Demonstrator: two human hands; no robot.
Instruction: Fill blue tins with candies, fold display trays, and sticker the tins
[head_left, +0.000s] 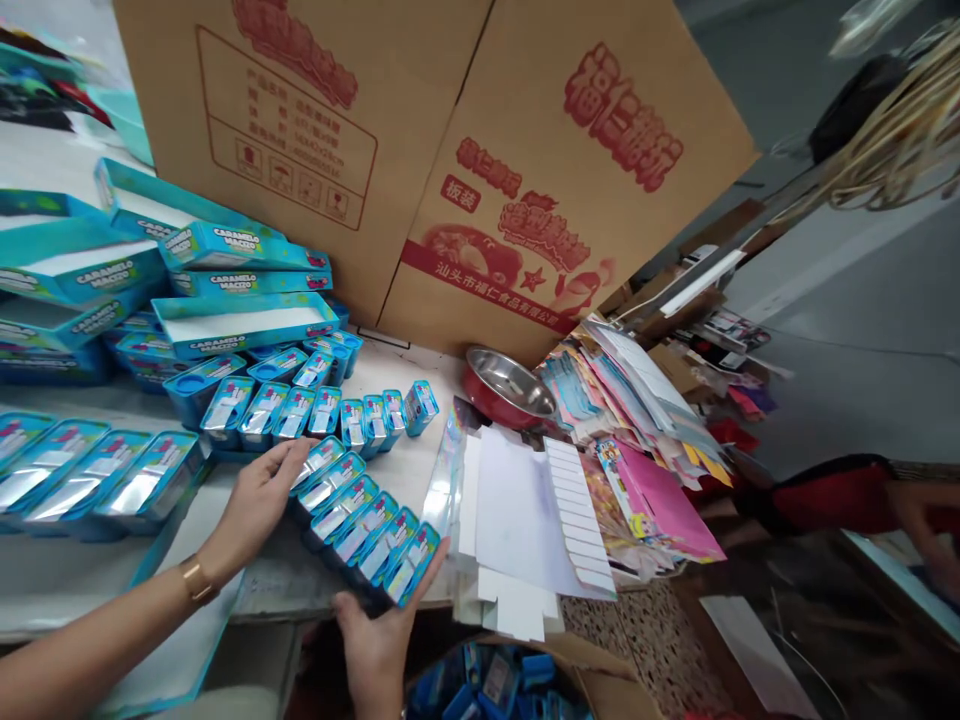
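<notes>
A row of several small blue candy boxes (360, 525) with shiny tops lies on the white table (420, 455). My left hand (259, 500) presses against the far end of this row, fingers bent on the boxes. My right hand (379, 630) cups the near end from below, thumb up against the last box. The row is squeezed between both hands. A second row of the same blue boxes (322, 410) stands just behind it.
Open teal display trays (240, 325) marked CARAMELO MACIZO are stacked at the left. A large cardboard carton (450, 150) stands behind. A red metal bowl (506, 390), flat white die-cut cards (525, 520) and colourful printed sheets (645, 430) lie to the right. Below is a box of blue pieces (495, 685).
</notes>
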